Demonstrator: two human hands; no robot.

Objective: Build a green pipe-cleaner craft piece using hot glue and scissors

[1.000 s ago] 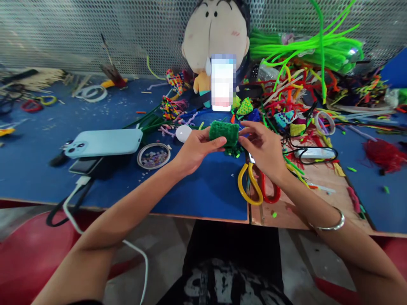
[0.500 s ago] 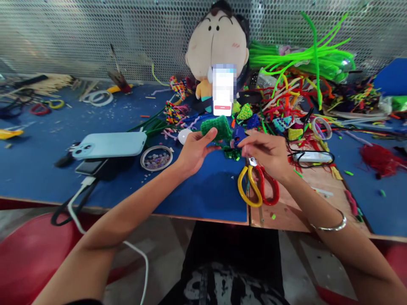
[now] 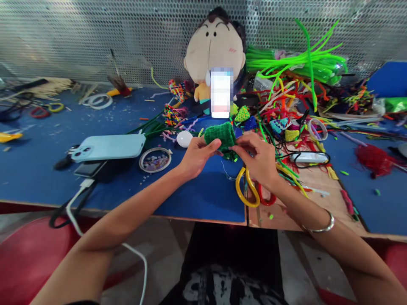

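Observation:
Near the middle of the table, a green fuzzy woven piece [image 3: 219,134], rolled like a short tube, is held above the surface. My left hand [image 3: 197,157] is closed on its left and lower side, thumb in front. At its right edge, the fingers of my right hand [image 3: 261,157] are pinched together; the exact spot they grip is partly hidden. Below my right hand lie scissors with one yellow handle [image 3: 239,189] and one red handle, their blades out of sight. A thin pale thread [image 3: 226,173] rests on the blue tabletop beneath the piece.
A lit phone [image 3: 221,93] leans against a plush doll [image 3: 213,51]. Bright green stems [image 3: 295,63] and tangled coloured strips pile up at the right. To the left are a light-blue phone [image 3: 111,147], a ring-shaped bead dish [image 3: 141,163] and a white cable [image 3: 72,216].
My right hand has moved left to the green piece's edge, and the piece is turned slightly. Green and yellow strips now show beside my right wrist. The view has shifted a little.

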